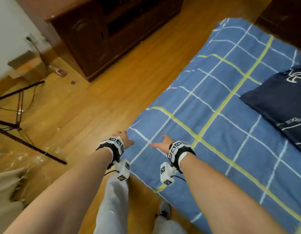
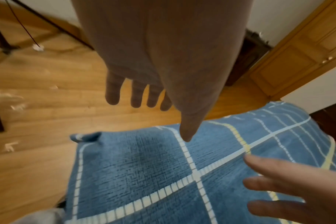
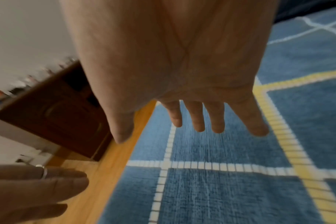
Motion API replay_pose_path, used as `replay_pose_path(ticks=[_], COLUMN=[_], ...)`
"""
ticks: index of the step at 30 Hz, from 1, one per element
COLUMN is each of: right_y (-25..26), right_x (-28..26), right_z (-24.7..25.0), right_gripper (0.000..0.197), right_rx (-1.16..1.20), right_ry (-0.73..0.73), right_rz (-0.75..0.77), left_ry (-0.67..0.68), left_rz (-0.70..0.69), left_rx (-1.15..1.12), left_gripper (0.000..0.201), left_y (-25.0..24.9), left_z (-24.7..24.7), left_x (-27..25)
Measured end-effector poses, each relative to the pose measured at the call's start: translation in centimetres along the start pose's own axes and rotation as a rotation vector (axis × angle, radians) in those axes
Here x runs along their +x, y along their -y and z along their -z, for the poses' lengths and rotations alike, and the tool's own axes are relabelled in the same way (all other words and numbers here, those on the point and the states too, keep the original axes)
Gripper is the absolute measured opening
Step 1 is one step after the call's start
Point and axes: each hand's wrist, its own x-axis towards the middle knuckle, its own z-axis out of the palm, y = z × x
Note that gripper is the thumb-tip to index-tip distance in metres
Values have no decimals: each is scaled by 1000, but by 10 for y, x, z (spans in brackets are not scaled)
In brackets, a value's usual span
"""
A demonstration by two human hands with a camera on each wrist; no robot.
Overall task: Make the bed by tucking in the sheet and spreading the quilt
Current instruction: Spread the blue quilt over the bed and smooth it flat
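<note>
A blue sheet (image 1: 219,102) with white and yellow check lines covers the bed. A dark navy quilt (image 1: 281,102) with white print lies bunched at the right. My left hand (image 1: 125,138) hovers at the sheet's left edge, partly over the floor, fingers straight and spread (image 2: 140,97), holding nothing. My right hand (image 1: 160,143) is over the sheet just to the right, palm down, with straight fingers (image 3: 217,121), also holding nothing. Whether either palm touches the fabric cannot be told. The sheet's corner (image 2: 86,136) sticks out a little at the bed edge.
A wooden floor (image 1: 95,102) runs along the bed's left side. A dark wooden cabinet (image 1: 102,31) stands ahead, black stand legs (image 1: 28,142) at the left with scraps on the floor. My legs and a shoe (image 1: 165,210) are beside the bed edge.
</note>
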Motion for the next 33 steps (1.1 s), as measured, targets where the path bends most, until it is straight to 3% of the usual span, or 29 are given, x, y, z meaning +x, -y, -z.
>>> replay_pose_path(ticks=[5, 7, 9, 12, 16, 19, 21, 22, 23, 25, 26, 29, 33], right_y=[18, 18, 16, 17, 55, 76, 81, 79, 71, 51, 37, -23, -128], right_x=[114, 152, 182, 206, 175, 158, 144, 133, 123, 95, 79, 29, -71], right_z=[-41, -53, -62, -68, -62, -68, -68, -64, -60, -41, -28, 21, 100], right_gripper=[109, 95, 66, 44, 24, 36, 24, 14, 27, 52, 56, 51, 49], right_rx=[40, 15, -34, -66, 28, 112, 159, 157, 147, 143, 164, 228, 285], right_ry=[-25, -86, -145, -112, -82, -74, -16, 21, 51, 44, 24, -71, -245], right_rz=[-252, -287, -311, -313, -199, -111, -43, -15, -10, -11, -8, 9, 29], left_ry=[152, 202, 219, 236, 223, 198, 236, 265, 274, 254, 224, 83, 24], left_rz=[-82, -160, -227, -302, -298, -205, -133, -98, -85, -96, -107, -236, -400], left_rx=[30, 85, 153, 214, 208, 195, 283, 331, 368, 402, 362, 249, 237], left_gripper=[87, 80, 52, 33, 29, 21, 20, 29, 43, 73, 78, 71, 59], left_y=[-3, -3, -2, 0, 30, 61, 67, 64, 57, 29, 11, -57, -167], left_z=[-43, -53, -53, -38, -4, 25, 33, 32, 27, 23, 23, 26, 18], left_x=[132, 165, 182, 186, 167, 156, 152, 146, 138, 106, 87, 30, -65])
